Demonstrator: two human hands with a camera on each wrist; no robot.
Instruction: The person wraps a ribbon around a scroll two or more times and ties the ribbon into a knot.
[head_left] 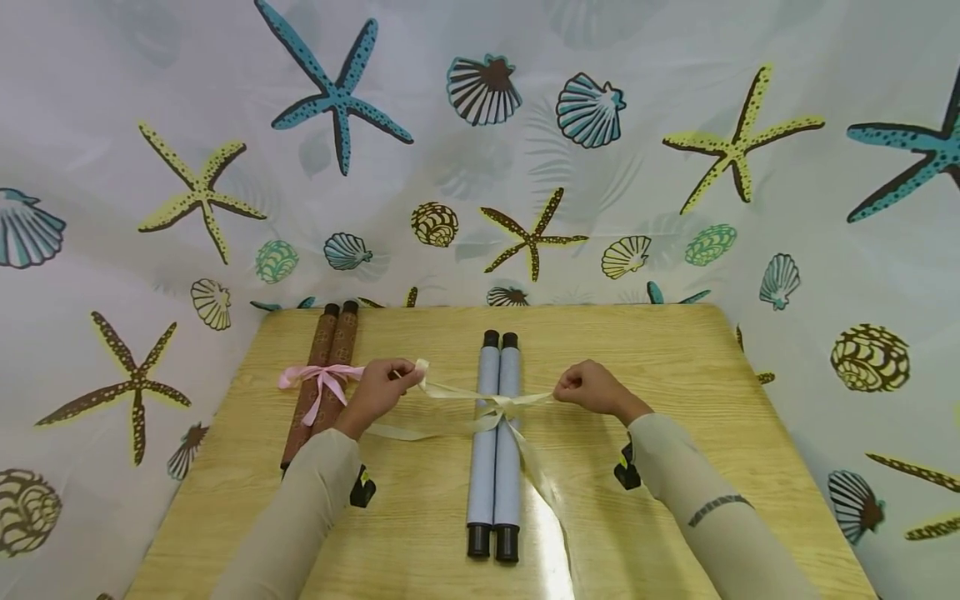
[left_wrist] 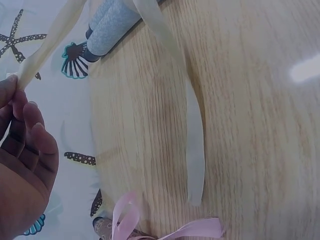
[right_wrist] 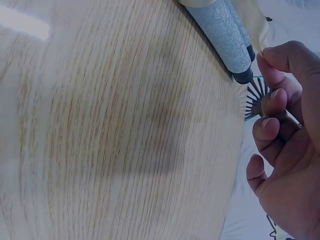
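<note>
Two light blue-grey patterned rolls (head_left: 483, 467) with black end caps lie side by side on the table. A cream ribbon (head_left: 454, 392) goes round their middle, crossed at a knot, with loose tails to the left and down to the front. Left of the rolls, my left hand (head_left: 378, 390) pinches one part of the ribbon between thumb and fingertips; the left wrist view shows this pinch (left_wrist: 25, 145) too. On the other side my right hand (head_left: 594, 388) pinches another part, which is stretched between the hands above the rolls.
A pair of brown patterned rolls (head_left: 322, 342) tied with a pink ribbon bow (head_left: 324, 379) lies at the left of the wooden table (head_left: 637, 342). Behind and beside the table hangs a cloth (head_left: 630, 183) printed with starfish and shells.
</note>
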